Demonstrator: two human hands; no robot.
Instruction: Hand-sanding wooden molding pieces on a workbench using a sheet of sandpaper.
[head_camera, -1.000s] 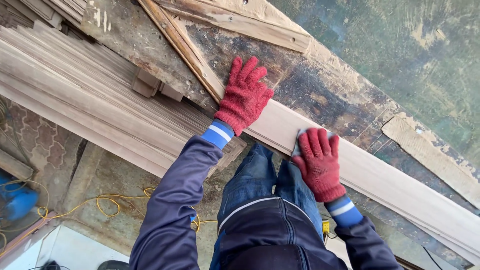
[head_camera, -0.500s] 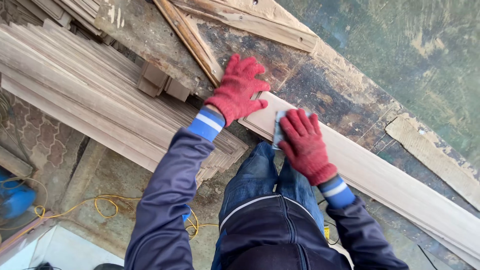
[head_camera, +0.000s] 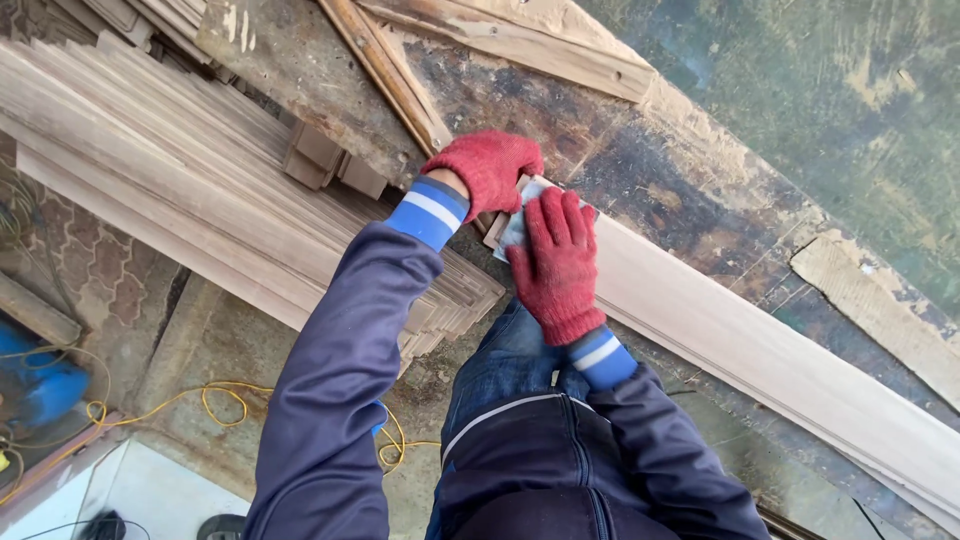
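Meanwhile we had slid our right hand (head_camera: 556, 262) and its sandpaper (head_camera: 517, 226) up the board (head_camera: 760, 350) to the end, grip pressed flat; left hand (head_camera: 487, 167) curled over that end.

Single view, head-worn camera: looking steeply down from above the person's own arms, sitting close over the counter (head_camera: 700, 170), which is running diagonally from upper left to lower right.

A worn, stained bench top (head_camera: 690, 170) fills the upper right. Left of the bench lies a stack of planks (head_camera: 180, 180). Below the stack, a concrete floor (head_camera: 200, 350) carries a yellow cable (head_camera: 215, 400), beside patterned paving (head_camera: 90, 280). Even daylight.
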